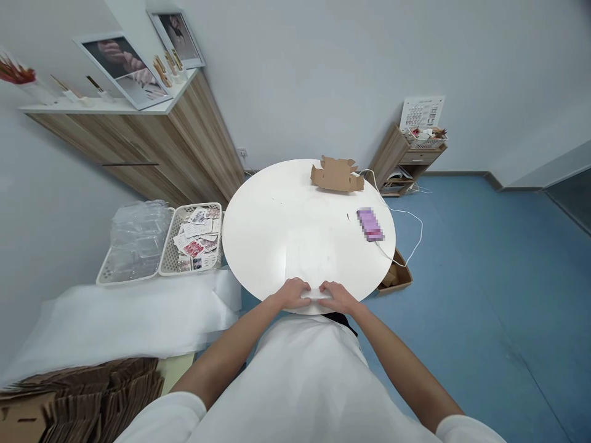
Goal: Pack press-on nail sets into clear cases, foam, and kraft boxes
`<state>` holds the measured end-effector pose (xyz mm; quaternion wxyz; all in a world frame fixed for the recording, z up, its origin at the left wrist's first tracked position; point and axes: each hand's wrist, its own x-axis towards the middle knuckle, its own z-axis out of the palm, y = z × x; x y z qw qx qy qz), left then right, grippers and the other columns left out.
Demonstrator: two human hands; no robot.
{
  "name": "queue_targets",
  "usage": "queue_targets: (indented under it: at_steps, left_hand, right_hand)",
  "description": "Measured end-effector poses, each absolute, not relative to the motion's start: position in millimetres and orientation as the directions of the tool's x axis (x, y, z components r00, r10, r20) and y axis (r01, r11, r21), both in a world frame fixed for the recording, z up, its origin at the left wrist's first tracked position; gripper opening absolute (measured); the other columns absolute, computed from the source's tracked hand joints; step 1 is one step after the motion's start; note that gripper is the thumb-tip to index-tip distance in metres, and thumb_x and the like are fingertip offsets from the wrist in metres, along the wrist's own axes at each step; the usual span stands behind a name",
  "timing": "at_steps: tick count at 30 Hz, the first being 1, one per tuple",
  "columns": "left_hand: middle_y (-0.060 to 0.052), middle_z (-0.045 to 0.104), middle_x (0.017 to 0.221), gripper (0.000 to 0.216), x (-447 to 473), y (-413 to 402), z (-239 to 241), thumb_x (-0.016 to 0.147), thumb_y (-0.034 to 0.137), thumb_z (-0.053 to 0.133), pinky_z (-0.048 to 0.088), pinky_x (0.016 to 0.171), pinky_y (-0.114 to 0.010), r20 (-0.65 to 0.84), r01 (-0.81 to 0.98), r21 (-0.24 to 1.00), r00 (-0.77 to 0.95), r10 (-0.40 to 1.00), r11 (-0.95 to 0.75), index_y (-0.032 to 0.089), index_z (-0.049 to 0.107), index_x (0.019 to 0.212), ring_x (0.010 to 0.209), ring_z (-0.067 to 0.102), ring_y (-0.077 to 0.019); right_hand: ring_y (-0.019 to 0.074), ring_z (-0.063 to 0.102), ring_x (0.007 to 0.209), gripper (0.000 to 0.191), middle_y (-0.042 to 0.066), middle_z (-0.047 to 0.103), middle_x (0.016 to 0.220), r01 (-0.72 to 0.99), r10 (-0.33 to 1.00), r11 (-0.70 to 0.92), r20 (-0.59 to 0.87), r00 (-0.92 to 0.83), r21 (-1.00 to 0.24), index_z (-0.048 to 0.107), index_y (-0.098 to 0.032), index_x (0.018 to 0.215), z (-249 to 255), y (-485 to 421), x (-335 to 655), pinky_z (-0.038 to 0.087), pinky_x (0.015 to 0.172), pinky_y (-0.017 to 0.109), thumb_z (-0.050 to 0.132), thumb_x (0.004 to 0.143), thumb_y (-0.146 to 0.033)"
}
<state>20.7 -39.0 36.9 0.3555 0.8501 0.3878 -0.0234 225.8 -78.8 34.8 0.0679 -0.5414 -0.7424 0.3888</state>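
At the near edge of the white round table [258,215], my left hand [293,293] and my right hand [340,298] face each other with fingers curled. Between them they grip the two ends of a small rolled white foam sheet [316,295]. Whether anything is wrapped inside the roll is hidden. A faint pale rectangle stretches away from the roll on the tabletop; it looks like the sheet's flat part. Farther back stands an unfolded brown cardboard box [337,175]. A purple, blurred-out phone-like object [370,224] with a white cable lies to the right.
On the left are a basket of printed cards [196,240], a basket of clear plastic cases [138,240], stacked white foam sheets [138,314] and flat brown cartons [83,400]. An open carton [397,274] sits on the floor at right. A white cable [406,213] hangs off the table.
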Motion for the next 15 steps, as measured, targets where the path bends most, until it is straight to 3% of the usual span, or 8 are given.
queue_targets:
  at_steps: [6,9,15]
  left_hand:
    - [-0.006,0.057,0.102,0.04,12.0,-13.3,40.7,0.078,0.048,0.035,0.039,0.08,-0.031,-0.39,0.742,0.607,0.59,0.707,-0.285,0.022,0.06,0.095,0.095,0.051,-0.0214]
    - [-0.005,0.059,0.1,0.035,2.6,-5.8,34.2,0.077,0.044,0.041,0.04,0.077,-0.028,-0.372,0.767,0.608,0.502,0.781,-0.203,0.02,0.057,0.097,0.092,0.053,-0.0203]
    - [-0.005,0.061,0.084,0.019,-8.2,-1.9,16.7,0.075,0.026,0.042,0.041,0.065,-0.027,-0.43,0.878,0.478,0.235,0.872,-0.001,0.018,0.055,0.085,0.079,0.056,-0.0185]
  right_hand:
    - [0.0175,0.054,0.079,0.035,0.005,0.06,0.088,0.722,0.874,-0.041,-0.374,-0.309,-0.691,0.058,-0.02,0.086,38.6,-44.8,232.6,0.038,0.067,0.027,0.043,0.077,-0.05]
    - [0.0179,0.055,0.079,0.035,0.005,0.061,0.086,0.724,0.896,-0.148,-0.401,-0.19,-0.674,0.057,-0.02,0.085,30.9,-35.7,236.6,0.039,0.067,0.028,0.04,0.078,-0.051]
    - [0.0177,0.055,0.08,0.026,0.004,0.059,0.088,0.699,0.94,-0.303,-0.326,0.106,-0.648,0.053,-0.021,0.095,6.9,-32.9,249.6,0.042,0.067,0.028,0.043,0.077,-0.036]
